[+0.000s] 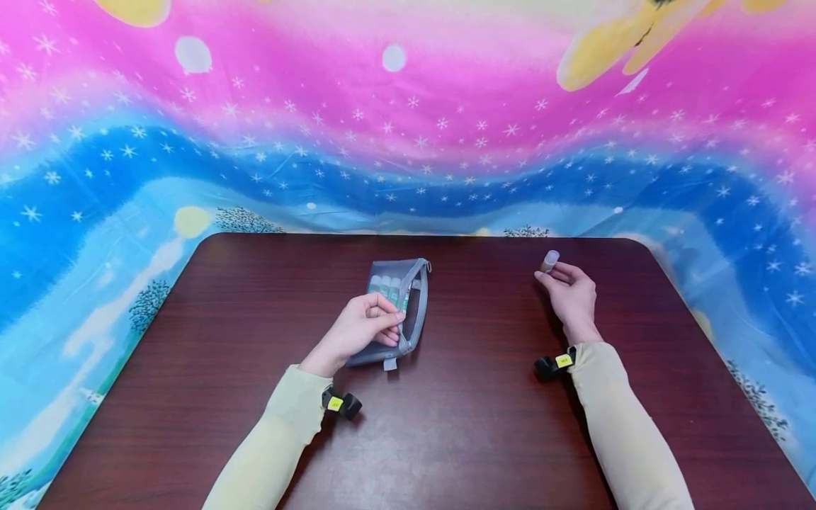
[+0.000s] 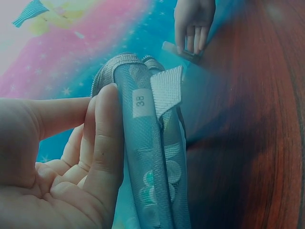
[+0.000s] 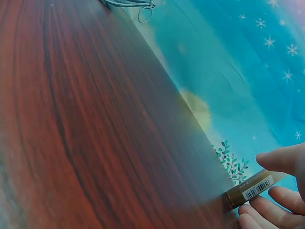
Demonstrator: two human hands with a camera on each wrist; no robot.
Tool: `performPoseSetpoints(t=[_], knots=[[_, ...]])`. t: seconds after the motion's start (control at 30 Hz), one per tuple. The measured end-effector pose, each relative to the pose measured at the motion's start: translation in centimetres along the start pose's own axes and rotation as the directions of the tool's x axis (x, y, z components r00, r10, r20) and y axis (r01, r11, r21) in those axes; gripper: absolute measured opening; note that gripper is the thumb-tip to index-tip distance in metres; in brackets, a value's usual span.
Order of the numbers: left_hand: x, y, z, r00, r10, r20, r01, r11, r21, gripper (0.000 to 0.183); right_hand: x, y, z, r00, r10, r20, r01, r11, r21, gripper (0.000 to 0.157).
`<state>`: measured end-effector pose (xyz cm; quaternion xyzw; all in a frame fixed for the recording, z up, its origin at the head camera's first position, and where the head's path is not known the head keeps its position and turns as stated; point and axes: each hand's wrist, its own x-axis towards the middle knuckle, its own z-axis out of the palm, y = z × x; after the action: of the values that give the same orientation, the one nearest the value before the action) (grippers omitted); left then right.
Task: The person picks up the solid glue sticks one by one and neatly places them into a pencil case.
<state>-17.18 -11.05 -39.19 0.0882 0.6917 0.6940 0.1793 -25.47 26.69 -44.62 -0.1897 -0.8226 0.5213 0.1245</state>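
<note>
My left hand [image 1: 363, 327] pinches the open edge of a grey mesh zipper pouch [image 1: 385, 268] between thumb and fingers. The pouch lies on the table, its zipper gaping along the right side. Through the mesh show several glue sticks [image 1: 385, 286] with pale caps and green labels. Close up in the left wrist view, a small white tag marked 38 sits beside the zipper end. Off to the right, my right hand [image 1: 574, 296] holds a glue stick [image 1: 551, 261] tilted, its clear cap upward. The right wrist view shows a barcode on its brownish barrel [image 3: 250, 190].
A dark reddish wooden table [image 1: 472, 418] with rounded far corners lies under both hands. Behind and around it hangs a pink and blue snowflake cloth [image 1: 446, 142]. Each wrist wears a small black camera [image 1: 349, 406].
</note>
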Motion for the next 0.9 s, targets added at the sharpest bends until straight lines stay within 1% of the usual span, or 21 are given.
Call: performPoseSetpoints(t=[0.13, 0.4, 0.53, 0.9], knots=[[0.0, -0.1, 0.0, 1.000, 0.000, -0.003, 0.000, 1.000, 0.000, 0.019, 0.0, -0.1, 0.3, 1.000, -0.017, 0.004, 0.017, 1.000, -0.009, 0.056], [0.0, -0.1, -0.1, 1.000, 0.000, -0.003, 0.000, 1.000, -0.001, 0.019, 0.3, -0.2, 0.6, 1.000, -0.012, 0.005, 0.012, 0.999, -0.043, 0.053], [0.1, -0.2, -0.1, 1.000, 0.004, 0.001, -0.004, 1.000, -0.005, 0.020, 0.4, -0.2, 0.8, 1.000, -0.023, 0.005, 0.023, 0.998, -0.061, 0.051], [0.2, -0.3, -0.1, 1.000, 0.007, 0.008, -0.007, 1.000, -0.008, 0.019, 0.4, -0.4, 1.5, 0.998, -0.062, 0.004, 0.062, 0.991, -0.121, 0.038]])
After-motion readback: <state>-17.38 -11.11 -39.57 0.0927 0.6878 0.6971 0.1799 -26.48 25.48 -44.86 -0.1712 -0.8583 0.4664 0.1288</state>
